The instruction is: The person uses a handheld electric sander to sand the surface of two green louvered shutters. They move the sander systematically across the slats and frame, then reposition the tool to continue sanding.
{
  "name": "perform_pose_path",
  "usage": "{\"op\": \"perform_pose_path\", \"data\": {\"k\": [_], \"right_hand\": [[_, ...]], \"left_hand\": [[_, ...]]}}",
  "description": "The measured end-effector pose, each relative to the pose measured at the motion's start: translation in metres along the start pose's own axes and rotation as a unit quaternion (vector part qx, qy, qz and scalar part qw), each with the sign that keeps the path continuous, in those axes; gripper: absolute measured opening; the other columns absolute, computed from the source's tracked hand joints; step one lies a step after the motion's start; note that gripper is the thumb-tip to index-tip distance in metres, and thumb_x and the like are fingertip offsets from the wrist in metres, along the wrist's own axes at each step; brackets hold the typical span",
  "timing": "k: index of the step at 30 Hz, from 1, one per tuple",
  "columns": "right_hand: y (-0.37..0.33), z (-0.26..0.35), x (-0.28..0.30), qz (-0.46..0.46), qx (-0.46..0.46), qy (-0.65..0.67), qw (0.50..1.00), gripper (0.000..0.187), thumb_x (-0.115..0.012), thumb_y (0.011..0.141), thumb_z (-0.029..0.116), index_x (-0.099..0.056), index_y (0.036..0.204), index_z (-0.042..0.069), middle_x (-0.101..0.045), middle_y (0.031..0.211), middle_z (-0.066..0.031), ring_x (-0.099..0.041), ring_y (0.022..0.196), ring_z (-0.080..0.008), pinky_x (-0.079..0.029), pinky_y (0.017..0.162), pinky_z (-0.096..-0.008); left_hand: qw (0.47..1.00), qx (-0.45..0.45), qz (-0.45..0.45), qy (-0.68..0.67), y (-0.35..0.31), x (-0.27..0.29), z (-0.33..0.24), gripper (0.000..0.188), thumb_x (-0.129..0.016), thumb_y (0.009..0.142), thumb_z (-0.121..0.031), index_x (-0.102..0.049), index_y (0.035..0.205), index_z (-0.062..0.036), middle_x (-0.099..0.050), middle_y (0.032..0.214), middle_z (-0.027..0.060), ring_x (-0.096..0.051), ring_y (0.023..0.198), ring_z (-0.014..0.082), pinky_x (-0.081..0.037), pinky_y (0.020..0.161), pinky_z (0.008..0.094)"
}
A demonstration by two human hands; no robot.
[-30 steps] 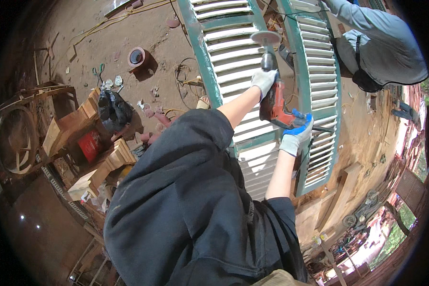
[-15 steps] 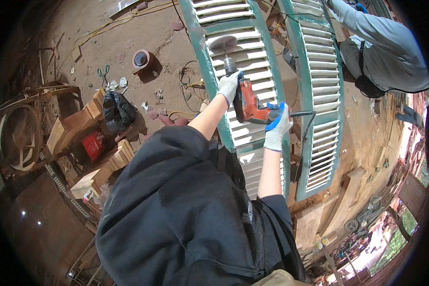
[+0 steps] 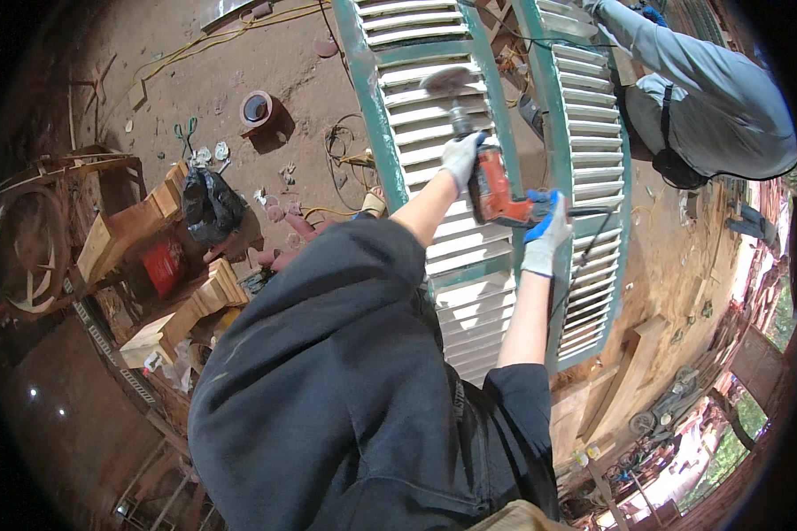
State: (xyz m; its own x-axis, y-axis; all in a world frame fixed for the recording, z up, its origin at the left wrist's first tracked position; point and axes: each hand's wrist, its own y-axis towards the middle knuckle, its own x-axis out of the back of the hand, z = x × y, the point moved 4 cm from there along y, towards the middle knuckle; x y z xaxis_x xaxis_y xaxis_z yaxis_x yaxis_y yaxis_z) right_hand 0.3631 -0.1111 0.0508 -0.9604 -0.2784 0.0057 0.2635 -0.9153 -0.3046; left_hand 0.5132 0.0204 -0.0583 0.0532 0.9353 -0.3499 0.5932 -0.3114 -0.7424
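Both my hands wear white and blue work gloves and grip a red and black power drill (image 3: pixel 502 190). My left hand (image 3: pixel 460 161) is wrapped round its front end, just behind the chuck. My right hand (image 3: pixel 549 232) holds the rear handle, where a black cord runs off to the right. A round sanding disc (image 3: pixel 450 82), blurred, sits on the drill's tip over the slats of a green-framed louvered shutter (image 3: pixel 385 142). Whether the disc touches the slats I cannot tell. A second louvered shutter (image 3: pixel 624 257) lies parallel on the right.
Another person (image 3: pixel 713 97) in grey bends over the right shutter's far end. On the ground at left are a round container (image 3: pixel 257 110), a black plastic bag (image 3: pixel 211 208), stacked timber (image 3: pixel 133 230) and a red packet (image 3: pixel 163 267). Loose cables (image 3: pixel 341 155) lie beside the left shutter.
My hands and the drill have shifted right across the left shutter, the disc moving from its left side toward its right. The other person has barely moved.
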Motion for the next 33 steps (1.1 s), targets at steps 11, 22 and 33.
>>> {"op": "perform_pose_path", "data": {"k": [11,22,33], "right_hand": [[-0.018,0.006,-0.04,-0.034,-0.01,0.144,0.989,0.012,-0.062,0.084,0.013,-0.06,0.081,0.002,-0.064,0.072,-0.0143,-0.063,0.061,-0.0242,-0.053,0.064,-0.0383],[-0.034,-0.033,-0.077,0.009,-0.061,0.067,0.996,0.02,-0.071,0.08,0.015,-0.06,0.087,0.0,-0.067,0.072,-0.0141,-0.063,0.06,-0.0182,-0.051,0.058,-0.0303],[0.0,0.022,-0.053,-0.044,0.044,0.075,0.995,0.018,-0.066,0.083,0.018,-0.061,0.08,0.001,-0.068,0.074,-0.0138,-0.062,0.057,-0.0177,-0.049,0.056,-0.0311]], "left_hand": [[0.987,-0.143,-0.006,0.071,0.004,0.007,-0.062,0.031,-0.068,0.082,-0.034,-0.065,0.088,-0.0042,-0.06,0.071,0.0026,-0.052,0.06,0.0113,-0.044,0.055,0.0299],[0.992,-0.07,-0.103,0.001,0.018,0.076,-0.052,0.023,-0.067,0.082,-0.029,-0.063,0.085,-0.0065,-0.062,0.071,0.0033,-0.058,0.057,0.014,-0.046,0.052,0.0305],[0.997,-0.051,0.054,0.025,0.044,-0.033,-0.052,0.036,-0.067,0.077,-0.037,-0.068,0.086,-0.0029,-0.065,0.072,0.0072,-0.057,0.059,0.016,-0.047,0.057,0.0328]]}}
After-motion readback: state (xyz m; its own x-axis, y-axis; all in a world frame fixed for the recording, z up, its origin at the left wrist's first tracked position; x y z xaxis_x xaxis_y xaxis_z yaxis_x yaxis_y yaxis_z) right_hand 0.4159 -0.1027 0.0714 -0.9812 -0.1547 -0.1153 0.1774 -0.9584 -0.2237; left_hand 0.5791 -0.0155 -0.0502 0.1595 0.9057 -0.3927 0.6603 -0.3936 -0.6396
